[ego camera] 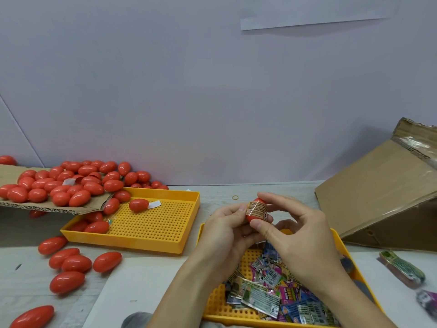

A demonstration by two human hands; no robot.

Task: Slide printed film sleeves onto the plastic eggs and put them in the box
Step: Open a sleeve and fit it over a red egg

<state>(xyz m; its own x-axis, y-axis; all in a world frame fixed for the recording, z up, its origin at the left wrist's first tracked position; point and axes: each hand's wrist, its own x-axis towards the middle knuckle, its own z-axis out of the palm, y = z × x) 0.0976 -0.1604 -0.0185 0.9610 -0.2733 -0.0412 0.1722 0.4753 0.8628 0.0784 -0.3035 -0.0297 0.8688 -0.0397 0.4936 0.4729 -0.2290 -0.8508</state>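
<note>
rubber band (235, 197), white paper (132, 285), grey table (30, 263)

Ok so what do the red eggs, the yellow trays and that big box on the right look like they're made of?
Red eggs: likely hard plastic, glossy, with bright highlights. Yellow trays: seemingly moulded plastic, matte, with perforated floors. Box: brown corrugated cardboard, with tape along a flap. The egg held in both hands carries a thin shiny printed film.

Red egg (258, 213) upright, printed sleeve (256, 208) around middle
</note>
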